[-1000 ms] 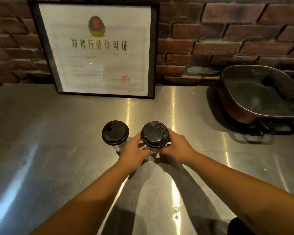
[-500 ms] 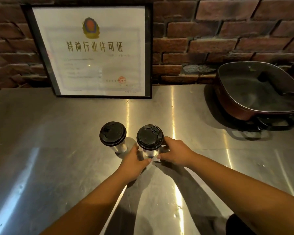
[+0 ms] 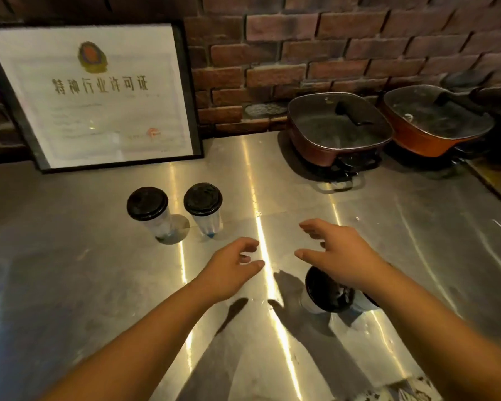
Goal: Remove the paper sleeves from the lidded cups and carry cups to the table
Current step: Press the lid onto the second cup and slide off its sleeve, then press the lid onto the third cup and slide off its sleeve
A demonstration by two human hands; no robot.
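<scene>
Between cups, by the look of it: both hands empty above the steel counter [image 3: 70, 279], left hand [image 3: 229, 267] with fingers loosely curled and gripping nothing, right hand [image 3: 336, 253] spread with fingers apart. Ahead and to the left of the left hand, two lidded cups [image 3: 148, 209] [image 3: 203, 206] standing upright just beside each other, clear-walled under black lids, no paper sleeve visible on either (likely already stripped). Directly beneath the right wrist, a third cup [image 3: 327, 293], black lid showing, its body mostly hidden by the arm, so sleeve or no sleeve cannot be told. Probable next move: drop the right hand back and down onto that near cup, wrap round its wall, check for a sleeve, then steady with the left while sliding any sleeve off. Nothing between either hand and the far pair. Beyond the right hand, well apart, two lidded pans [image 3: 339, 131] [image 3: 434, 123] against the brick wall [image 3: 359, 53]; beyond the left hand, behind the cups, a framed certificate [image 3: 90, 94] leaning on that wall. Main risk: knocking the near cup over with the forearm.
</scene>
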